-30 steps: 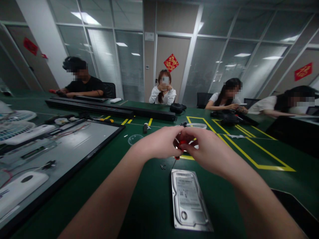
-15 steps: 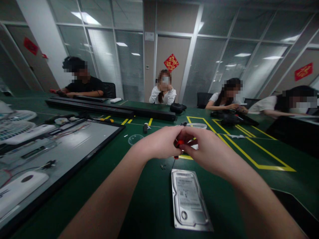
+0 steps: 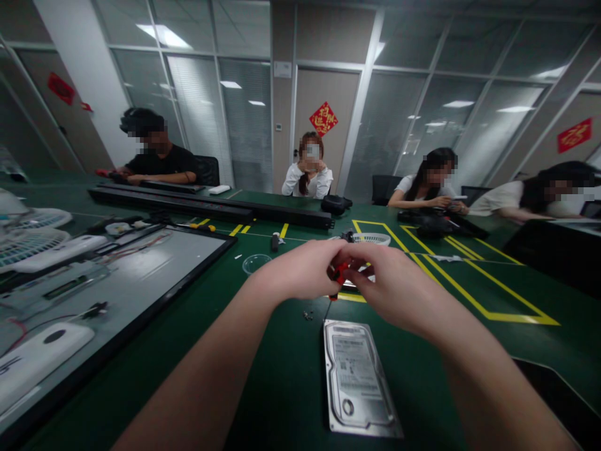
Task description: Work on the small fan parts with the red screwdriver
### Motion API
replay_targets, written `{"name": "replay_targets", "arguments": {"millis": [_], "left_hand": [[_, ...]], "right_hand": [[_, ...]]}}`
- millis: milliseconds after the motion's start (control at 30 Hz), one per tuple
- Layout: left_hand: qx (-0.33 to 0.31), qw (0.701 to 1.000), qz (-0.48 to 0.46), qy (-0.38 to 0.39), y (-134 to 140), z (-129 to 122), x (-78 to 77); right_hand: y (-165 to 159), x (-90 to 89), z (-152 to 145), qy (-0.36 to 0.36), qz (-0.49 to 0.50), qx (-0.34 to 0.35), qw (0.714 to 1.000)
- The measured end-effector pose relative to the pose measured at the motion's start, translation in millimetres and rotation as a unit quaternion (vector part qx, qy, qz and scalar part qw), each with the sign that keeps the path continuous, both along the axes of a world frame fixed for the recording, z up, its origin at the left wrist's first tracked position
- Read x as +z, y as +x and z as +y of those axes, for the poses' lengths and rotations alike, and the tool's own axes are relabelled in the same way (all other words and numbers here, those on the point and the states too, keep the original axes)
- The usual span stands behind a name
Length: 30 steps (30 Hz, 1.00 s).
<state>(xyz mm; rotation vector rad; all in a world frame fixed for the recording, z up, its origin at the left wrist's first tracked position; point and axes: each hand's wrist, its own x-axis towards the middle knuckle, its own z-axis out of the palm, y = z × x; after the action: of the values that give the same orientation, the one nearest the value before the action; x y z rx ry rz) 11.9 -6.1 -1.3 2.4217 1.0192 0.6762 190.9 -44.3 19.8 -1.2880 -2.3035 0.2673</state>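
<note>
The left hand [image 3: 317,269] and right hand [image 3: 385,269] meet over the work, fingers curled in and pinching a red-and-black-handled screwdriver [image 3: 340,273] between them; exactly which fingertips bear on it is partly hidden. Its thin metal shaft slants down to the far left corner of a silver, rectangular metal hard drive [image 3: 357,376], and the tip appears to meet that corner. The drive lies label side up on the green counter [image 3: 277,376], below and nearer than the hands, its cover in place.

Just beside that corner sits a small cluster of loose metal screws [image 3: 307,315], so some fastenings seem to be out already, probably from this drive. The corner under the tip looks unfinished; whether other screws remain around the edge is too small to tell. Farther left stands a round, clear plastic dish [image 3: 256,264].
</note>
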Motion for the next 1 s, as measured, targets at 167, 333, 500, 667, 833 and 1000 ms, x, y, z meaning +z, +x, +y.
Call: {"name": "replay_targets", "arguments": {"millis": [167, 333, 500, 667, 833, 1000], "left_hand": [[-0.008, 0.998, -0.039, -0.038, 1.3, 2.3, -3.8], [-0.032, 0.998, -0.047, -0.041, -0.5, 3.4, -3.4], [-0.038, 0.996, -0.072, -0.046, 0.6, 4.8, -4.9], [-0.016, 0.998, -0.044, -0.036, 0.3, 5.7, -4.8], [-0.028, 0.999, -0.023, -0.024, -0.3, 1.9, 0.2], [-0.019, 0.999, -0.032, -0.029, 1.4, 2.7, -1.9]], "right_hand": [[-5.8, -1.3, -0.3, 0.003, 0.013, -0.004, 1.0], [-5.8, -5.0, 1.6, 0.013, 0.02, -0.025, 0.999], [-4.0, -3.2, -0.1, 0.02, 0.023, -0.023, 0.999], [-6.1, -1.0, -1.3, 0.025, -0.011, -0.064, 0.998], [-3.8, -0.2, -0.9, -0.002, -0.006, -0.033, 0.999], [-3.2, 2.4, -2.9, -0.003, -0.004, -0.042, 0.999]]}}
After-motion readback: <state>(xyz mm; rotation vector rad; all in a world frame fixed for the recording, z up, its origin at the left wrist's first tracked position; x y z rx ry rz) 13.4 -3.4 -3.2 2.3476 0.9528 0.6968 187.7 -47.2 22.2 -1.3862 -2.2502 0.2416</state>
